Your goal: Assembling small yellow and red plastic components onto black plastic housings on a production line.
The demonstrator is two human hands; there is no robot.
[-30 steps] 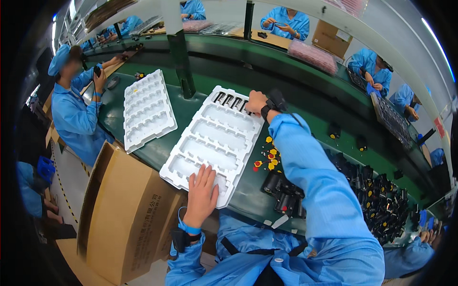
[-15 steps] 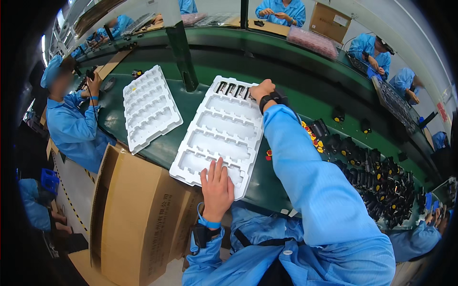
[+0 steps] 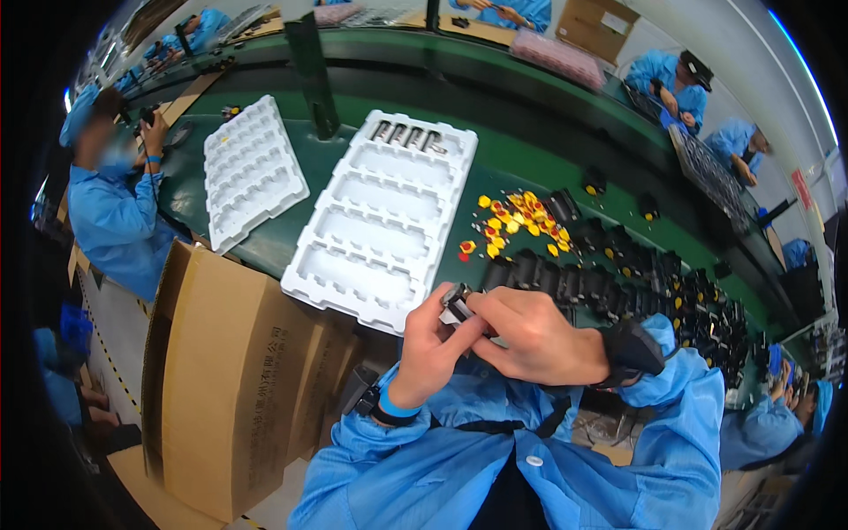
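Close to my chest, by the near end of a white moulded tray (image 3: 364, 276), both my hands meet around a small black-and-silver part (image 3: 457, 303). My left hand (image 3: 427, 352) grips it between thumb and fingers. The fingers of my right hand (image 3: 541, 334) pinch its right side and hide some of it. Its exact kind cannot be made out. In the tray's far row sit several similar dark and silver parts (image 3: 408, 137); the nearer rows hold nothing.
Yellow and red pieces (image 3: 521, 221) lie right of the tray, beside a large heap of black parts (image 3: 698, 322). Another white tray (image 3: 256, 172) rests at the left. A cardboard box (image 3: 212, 380) stands at the bench's near left. A co-worker (image 3: 115, 212) is beyond it.
My right hand has drawn back from the tray's far row toward my chest. My left hand has left the tray's near end; both now hold a small part. The view has shifted slightly.
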